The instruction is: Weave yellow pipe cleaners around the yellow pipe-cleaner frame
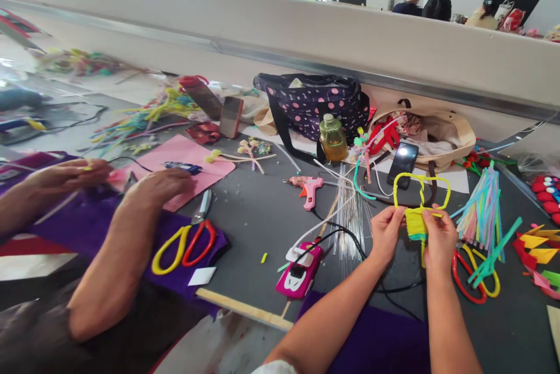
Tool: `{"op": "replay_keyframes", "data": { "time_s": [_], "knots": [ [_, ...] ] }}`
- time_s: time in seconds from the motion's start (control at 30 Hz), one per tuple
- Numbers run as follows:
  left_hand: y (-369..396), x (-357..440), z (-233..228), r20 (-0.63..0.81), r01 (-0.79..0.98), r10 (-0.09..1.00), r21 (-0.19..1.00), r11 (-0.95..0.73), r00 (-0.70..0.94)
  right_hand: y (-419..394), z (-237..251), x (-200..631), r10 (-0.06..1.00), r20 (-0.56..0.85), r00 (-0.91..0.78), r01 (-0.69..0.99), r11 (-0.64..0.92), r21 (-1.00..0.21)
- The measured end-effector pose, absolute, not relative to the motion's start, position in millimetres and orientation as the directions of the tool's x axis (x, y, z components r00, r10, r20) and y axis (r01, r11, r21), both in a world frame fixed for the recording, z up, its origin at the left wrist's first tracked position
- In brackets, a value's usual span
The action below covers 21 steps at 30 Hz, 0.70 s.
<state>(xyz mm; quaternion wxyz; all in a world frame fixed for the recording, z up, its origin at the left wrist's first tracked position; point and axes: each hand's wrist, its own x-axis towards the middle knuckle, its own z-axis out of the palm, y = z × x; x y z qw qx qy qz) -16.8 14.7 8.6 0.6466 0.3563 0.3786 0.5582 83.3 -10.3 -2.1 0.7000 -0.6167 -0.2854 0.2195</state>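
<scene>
Over the dark table, my left hand (387, 235) pinches the left side of a yellow pipe-cleaner craft piece (415, 223). It has two wide loops at the top, a twisted stem between them, and a tightly wound block with a green band below. My right hand (441, 240) grips its right side, fingers closed near a short yellow end. Close to my right wrist lie scissors (469, 286) with red and yellow handles, partly under green pipe cleaners (490, 260). A bundle of pastel pipe cleaners (481, 208) stands just beyond my right hand.
A pink glue gun (311, 192), a magenta power strip (301, 272) with black cables and thin wires (350, 216) lie left of my hands. Behind are a phone (403, 164), bottle (333, 139) and bags. A co-worker's hands (157, 187) work at left near other scissors (192, 240).
</scene>
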Motion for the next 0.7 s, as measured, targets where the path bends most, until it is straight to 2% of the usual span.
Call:
{"op": "replay_keyframes", "data": {
  "time_s": [0.1,0.27,0.43,0.7],
  "knots": [
    [16.7,-16.5,7.0,-0.154,-0.493,0.984,0.852,0.178,0.089,-9.8,-2.9,82.8,0.665,0.034,0.746,-0.100,0.162,-0.982],
    [19.3,-15.9,5.3,-0.282,-0.562,0.927,0.738,0.374,0.246,-12.4,-1.6,83.6,0.607,0.124,0.785,0.041,0.149,-0.988],
    [17.8,-15.2,6.2,-0.229,-0.565,0.936,0.750,0.344,0.266,-15.3,1.0,83.6,0.605,0.178,0.777,0.141,0.108,-0.984],
    [21.9,-18.5,4.9,-0.241,-0.610,0.935,0.710,0.352,0.260,-14.3,-0.1,78.3,0.634,0.114,0.765,0.041,0.128,-0.991]
  ]
}}
